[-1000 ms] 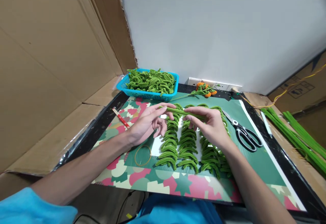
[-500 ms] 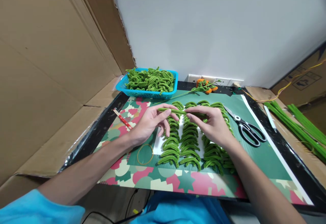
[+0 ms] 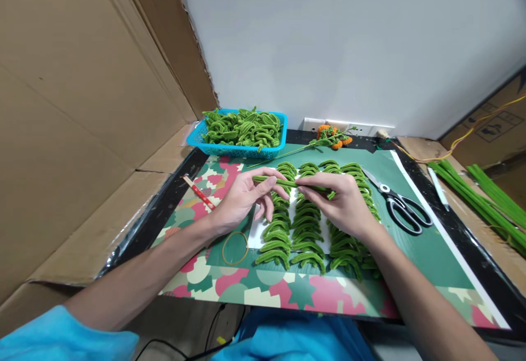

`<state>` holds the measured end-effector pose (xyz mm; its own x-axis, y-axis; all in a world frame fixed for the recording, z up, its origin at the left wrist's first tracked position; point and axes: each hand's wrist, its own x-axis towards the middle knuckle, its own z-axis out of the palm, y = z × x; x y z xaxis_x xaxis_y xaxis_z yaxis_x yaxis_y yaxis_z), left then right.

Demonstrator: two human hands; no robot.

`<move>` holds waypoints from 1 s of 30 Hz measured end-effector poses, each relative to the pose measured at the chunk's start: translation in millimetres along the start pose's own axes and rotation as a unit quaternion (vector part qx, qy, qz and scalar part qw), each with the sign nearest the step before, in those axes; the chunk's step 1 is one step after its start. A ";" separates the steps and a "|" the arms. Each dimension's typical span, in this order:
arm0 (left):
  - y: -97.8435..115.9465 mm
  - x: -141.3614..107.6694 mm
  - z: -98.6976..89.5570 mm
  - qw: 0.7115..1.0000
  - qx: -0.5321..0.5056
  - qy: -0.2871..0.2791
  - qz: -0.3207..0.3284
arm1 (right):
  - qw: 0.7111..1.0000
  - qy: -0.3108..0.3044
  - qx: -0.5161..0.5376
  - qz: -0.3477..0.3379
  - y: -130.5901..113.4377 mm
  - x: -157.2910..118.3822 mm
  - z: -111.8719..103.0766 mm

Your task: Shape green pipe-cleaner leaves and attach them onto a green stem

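Note:
A green pipe cleaner piece (image 3: 286, 183) is stretched level between my two hands, above the mat. My left hand (image 3: 251, 192) pinches its left end between thumb and forefinger, the other fingers curled loosely. Thumb and fingertips of my right hand (image 3: 339, 199) close on it near the middle, and its right part runs on under that hand. Below lie several columns of curved green pipe cleaner pieces (image 3: 306, 235), partly on a white sheet (image 3: 257, 235). My hands hide part of those columns.
Behind stands a blue basket (image 3: 258, 153) heaped with green pieces. An orange-flowered stem (image 3: 329, 141) lies beside it. Black-handled scissors (image 3: 405, 213), a white pen-like tool (image 3: 438, 188) and long green stems (image 3: 480, 202) are on the right; a rubber band (image 3: 235, 263) lies left.
My right hand has shifted slightly left along the green pipe cleaner piece. My left hand keeps its pinch almost unmoved. The view has turned very slightly.

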<state>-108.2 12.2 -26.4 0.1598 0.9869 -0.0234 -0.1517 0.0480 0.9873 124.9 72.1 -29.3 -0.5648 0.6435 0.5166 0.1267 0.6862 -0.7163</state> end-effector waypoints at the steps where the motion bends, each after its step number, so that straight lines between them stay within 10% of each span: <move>1: -0.3 0.2 -0.3 1.000 0.002 -0.002 -0.001 | 1.000 0.002 -0.002 -0.003 -0.2 0.0 -0.3; 15: -0.3 0.9 -1.4 1.000 0.020 0.002 0.003 | 0.951 0.068 -0.217 -0.211 11.0 -7.7 8.1; 30: 0.4 -1.3 0.8 0.999 -0.033 0.000 -0.022 | 0.922 0.079 -0.270 -0.267 2.0 -7.1 7.9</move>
<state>-107.7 10.8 -25.8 0.1668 0.9838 -0.0665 -0.2080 0.1010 0.9729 122.7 66.1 -38.1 -0.5442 0.1765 0.8201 0.2768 0.9607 -0.0231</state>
